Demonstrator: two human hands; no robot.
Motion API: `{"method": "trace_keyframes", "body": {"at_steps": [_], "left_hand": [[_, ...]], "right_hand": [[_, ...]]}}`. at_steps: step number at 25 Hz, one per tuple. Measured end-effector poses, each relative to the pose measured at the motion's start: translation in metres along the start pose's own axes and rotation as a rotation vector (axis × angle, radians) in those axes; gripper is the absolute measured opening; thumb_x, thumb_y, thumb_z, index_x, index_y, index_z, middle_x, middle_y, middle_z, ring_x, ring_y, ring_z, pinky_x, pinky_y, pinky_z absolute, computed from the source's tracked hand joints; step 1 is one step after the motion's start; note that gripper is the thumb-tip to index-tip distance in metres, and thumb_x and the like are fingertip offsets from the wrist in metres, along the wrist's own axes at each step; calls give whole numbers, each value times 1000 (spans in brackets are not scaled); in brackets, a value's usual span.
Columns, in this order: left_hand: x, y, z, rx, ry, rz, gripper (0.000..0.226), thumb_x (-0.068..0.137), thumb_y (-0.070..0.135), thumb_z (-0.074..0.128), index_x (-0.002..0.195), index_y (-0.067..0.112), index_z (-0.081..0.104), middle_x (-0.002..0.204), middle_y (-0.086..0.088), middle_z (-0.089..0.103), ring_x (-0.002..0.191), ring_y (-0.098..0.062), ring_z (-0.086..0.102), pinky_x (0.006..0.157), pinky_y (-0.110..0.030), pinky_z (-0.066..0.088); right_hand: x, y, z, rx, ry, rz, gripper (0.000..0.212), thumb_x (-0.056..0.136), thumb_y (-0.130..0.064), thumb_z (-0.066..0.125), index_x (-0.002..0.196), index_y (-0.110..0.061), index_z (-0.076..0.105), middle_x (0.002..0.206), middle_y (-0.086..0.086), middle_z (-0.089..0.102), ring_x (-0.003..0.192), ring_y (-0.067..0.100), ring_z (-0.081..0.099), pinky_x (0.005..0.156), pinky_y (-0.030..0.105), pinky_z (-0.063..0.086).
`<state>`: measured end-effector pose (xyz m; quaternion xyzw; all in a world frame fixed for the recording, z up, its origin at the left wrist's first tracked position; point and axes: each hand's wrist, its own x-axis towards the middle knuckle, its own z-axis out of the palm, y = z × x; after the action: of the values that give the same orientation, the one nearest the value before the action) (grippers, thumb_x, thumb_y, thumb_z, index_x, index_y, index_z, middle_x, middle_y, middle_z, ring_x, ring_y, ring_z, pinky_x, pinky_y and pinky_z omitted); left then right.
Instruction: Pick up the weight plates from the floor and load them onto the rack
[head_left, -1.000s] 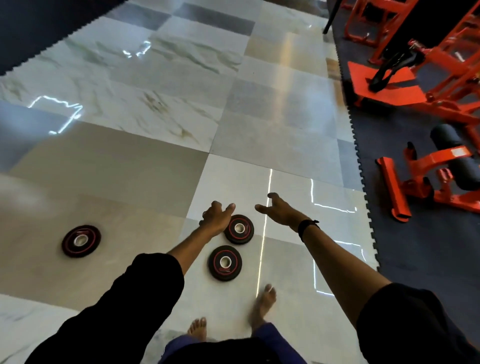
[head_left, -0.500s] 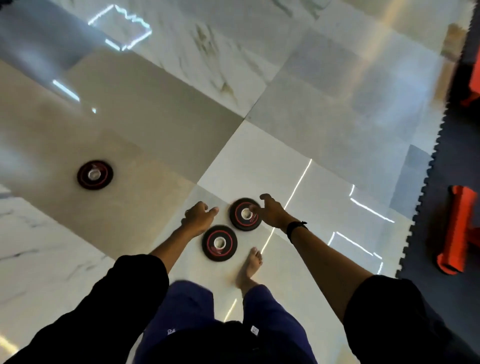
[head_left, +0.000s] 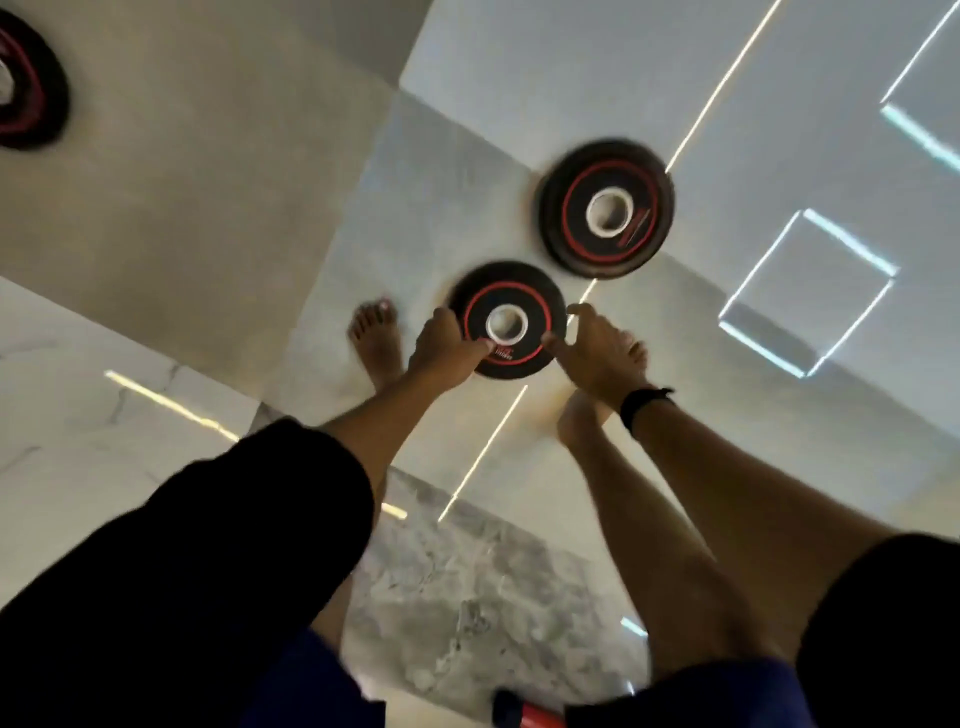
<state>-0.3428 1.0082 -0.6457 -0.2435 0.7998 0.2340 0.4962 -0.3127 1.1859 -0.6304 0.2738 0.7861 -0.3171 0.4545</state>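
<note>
Far left, third plate (head_left: 26, 78) flat on tiled floor (head_left: 208, 197), well apart. Centre: left hand (head_left: 447, 345) grips near plate (head_left: 508, 319) at its left edge, thumb on top. Right hand (head_left: 597, 348) at right edge, fingers spread, grip unclear. Far plate (head_left: 607, 208) beyond, flat.

Matt black rubbery weight plates (head_left: 508, 319) with pale metal-looking hubs, on glossy polished marble-look floor tiles (head_left: 208, 218).

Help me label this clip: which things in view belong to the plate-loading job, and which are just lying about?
Belongs to the job:
- near plate, gripped by the left hand and touched by the right hand
- far plate
- third plate, at the upper-left edge

Just lying about:
- red object, bottom edge
</note>
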Motion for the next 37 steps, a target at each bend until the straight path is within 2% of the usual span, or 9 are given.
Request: {"method": "trace_keyframes", "body": {"at_steps": [3,7,11,16,20,26,27,30,37], "left_hand": [[80,-10,46,55,12,-16,93,72,34,83,142,6,30,143,-18,41,132,-37,43,104,-48,43],[142,-15,84,135,154,-26,99,65,33,88,140,7,28,143,-17,32,130,-38,42,90,-46,51],[166,-15,94,203,247,22,96,58,40,90,129,10,33,137,-14,34,124,-41,46,78,-41,53],[149,4,68,222,161,-50,102,57,45,89,134,14,30,139,-13,37,121,-38,52,86,-41,52],[91,26,25,274,108,35,97,57,41,88,130,12,32,134,-11,49,119,-34,56,90,-41,50],[-82,72,-75,338,128,209,95,54,43,84,129,14,32,128,-11,55,114,-35,58,86,-41,50],[-117,79,-95,324,141,246,94,53,43,84,128,14,34,127,-10,56,113,-35,58,87,-41,51],[-218,98,-146,285,192,346,90,54,44,84,126,14,39,126,-9,57,112,-33,60,86,-41,52],[-359,103,-204,221,282,345,97,60,43,84,137,13,33,133,-11,53,118,-33,57,88,-42,50]], "right_hand": [[80,17,47,12,27,67,69,86,-39,66,140,-9,34,137,20,43,129,42,41,103,57,37],[151,22,100,-9,141,142,105,66,-39,84,146,-15,20,137,17,32,125,41,36,91,57,44],[179,27,116,-103,289,209,92,59,-25,84,134,-18,31,131,13,34,115,37,39,78,52,52],[164,15,89,-87,202,232,91,61,-30,85,132,-16,30,130,13,34,117,38,40,80,50,47],[96,-7,52,36,206,287,94,61,-30,84,134,-15,27,129,15,40,118,43,44,84,50,43],[-86,-63,-39,121,322,245,81,68,-31,79,132,-17,32,124,17,49,115,40,51,81,38,33],[-121,-73,-54,147,357,212,83,64,-34,79,130,-18,32,120,17,50,111,41,53,83,38,37],[-216,-103,-99,222,446,118,91,54,-40,79,129,-21,29,114,17,51,104,43,55,89,55,48],[-343,-142,-158,241,437,-91,91,61,-30,84,135,-18,32,128,18,46,118,41,48,92,52,49]]}}
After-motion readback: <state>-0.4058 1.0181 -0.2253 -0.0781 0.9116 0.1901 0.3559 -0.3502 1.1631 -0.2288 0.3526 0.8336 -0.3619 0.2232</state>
